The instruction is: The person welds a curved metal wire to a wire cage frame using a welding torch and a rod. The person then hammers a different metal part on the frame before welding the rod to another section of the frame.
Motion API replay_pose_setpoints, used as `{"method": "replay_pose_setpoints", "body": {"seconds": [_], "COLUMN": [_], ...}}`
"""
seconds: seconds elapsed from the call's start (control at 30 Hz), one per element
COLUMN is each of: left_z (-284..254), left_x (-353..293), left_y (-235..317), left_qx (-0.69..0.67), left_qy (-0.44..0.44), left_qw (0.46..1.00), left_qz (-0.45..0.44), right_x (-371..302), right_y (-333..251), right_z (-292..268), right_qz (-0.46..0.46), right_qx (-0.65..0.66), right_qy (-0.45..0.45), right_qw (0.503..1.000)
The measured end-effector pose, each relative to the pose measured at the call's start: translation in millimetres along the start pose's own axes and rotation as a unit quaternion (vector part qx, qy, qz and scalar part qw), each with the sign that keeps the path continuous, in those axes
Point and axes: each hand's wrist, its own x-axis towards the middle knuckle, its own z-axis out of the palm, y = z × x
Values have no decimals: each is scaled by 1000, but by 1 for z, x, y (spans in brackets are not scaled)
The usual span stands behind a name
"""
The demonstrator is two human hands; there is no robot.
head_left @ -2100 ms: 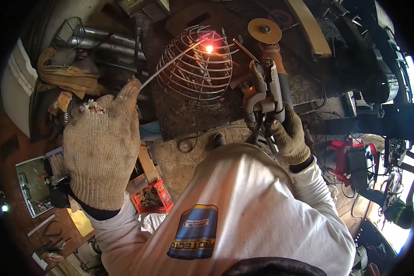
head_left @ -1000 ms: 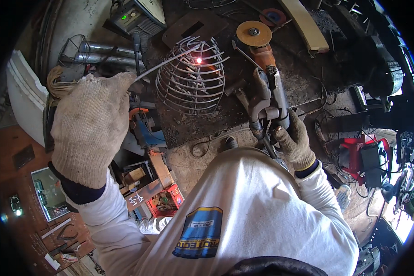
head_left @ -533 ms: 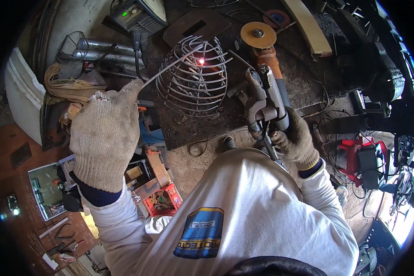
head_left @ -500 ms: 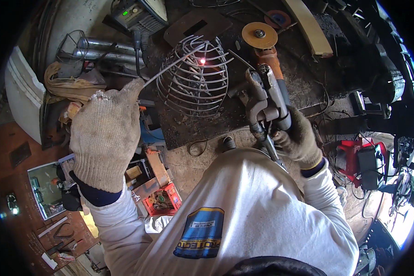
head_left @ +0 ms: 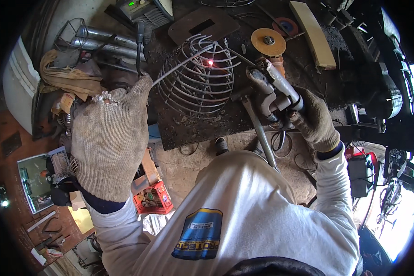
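Note:
A cage of bent metal rods [head_left: 198,97] sits on the dark workbench, with a small spot on it glowing red. My left hand [head_left: 110,142], in a knitted work glove, is closed around one end of a thin metal rod [head_left: 181,66]. The rod's far end reaches the top of the cage. My gloved right hand [head_left: 318,117] grips a welding electrode holder [head_left: 273,92] to the right of the cage. From its jaws a thin electrode [head_left: 239,54] points toward the cage's upper right; whether its tip touches is unclear. My right fingers are partly hidden behind the holder.
Behind the holder lies an angle grinder with a tan disc [head_left: 268,41]. A long-handled tool [head_left: 261,133] projects over the bench's near edge. A flat slotted plate [head_left: 204,25], a welding machine [head_left: 145,11] and a tan bar [head_left: 313,37] are farther back. Below left stands a red crate [head_left: 154,198].
The view has shifted slightly. My right hand and the holder have moved a little rightward, exposing more of the long-handled tool. My left hand still holds the rod against the cage's top.

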Motion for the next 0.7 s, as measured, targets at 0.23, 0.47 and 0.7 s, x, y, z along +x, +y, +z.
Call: {"method": "replay_pose_setpoints", "body": {"seconds": [0.23,0.47,0.7], "left_z": [-5,-11,-14], "left_x": [10,15,16], "left_y": [-3,0,-13], "left_qx": [-63,-82,-70], "left_qy": [-76,-69,-145], "left_qw": [994,993,986], "left_qz": [-42,-58,-44], "right_x": [-6,-20,-24], "right_y": [21,35,49], "right_z": [4,4,1], "right_qz": [21,49,83], "right_qx": [67,212,257], "right_qy": [31,106,147], "right_qw": [997,970,951]}}
